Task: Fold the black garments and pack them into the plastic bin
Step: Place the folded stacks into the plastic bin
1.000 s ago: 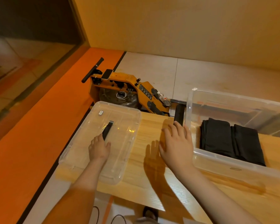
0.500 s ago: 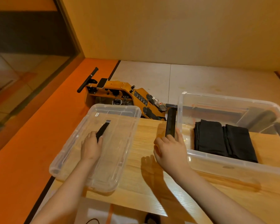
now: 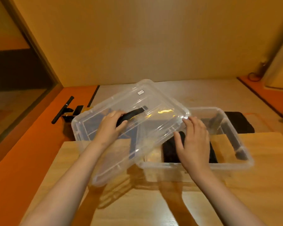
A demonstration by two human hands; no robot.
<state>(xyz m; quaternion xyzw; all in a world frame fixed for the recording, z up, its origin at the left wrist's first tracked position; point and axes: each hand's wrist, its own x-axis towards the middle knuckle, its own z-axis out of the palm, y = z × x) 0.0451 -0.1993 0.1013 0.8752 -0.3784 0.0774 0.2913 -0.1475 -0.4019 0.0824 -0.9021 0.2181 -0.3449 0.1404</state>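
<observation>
I have the left hand (image 3: 110,126) wrapped around the black handle (image 3: 131,117) on top of the clear lid (image 3: 153,108), fingers curled over the strap and thumb on the near side. The lid is off the table (image 3: 235,201) and tilted, its far right corner highest and its near left corner dipping low toward the table edge. Its right side overlaps the left end of the clear plastic bin (image 3: 227,167), which stands on the table to my right with most of its top uncovered. My right hand (image 3: 194,142) is spread, with the fingers nearly straight. The fingertips (image 3: 185,119) sit against the right corner of the lid, and the palm hangs over the bin's opening and grips nothing. The folded black garments (image 3: 170,150) lie flat on the bottom of the bin, directly beneath that hand, so I see only their left part and a sliver at the right. How many pieces are stacked there I cannot tell. Through the lid I can make out dark shapes that are too distorted to name. Beyond the table, on the left, a black bar (image 3: 62,110) slants over the orange floor (image 3: 23,144), and a black mat (image 3: 237,121) lies on the pale floor behind the bin.
</observation>
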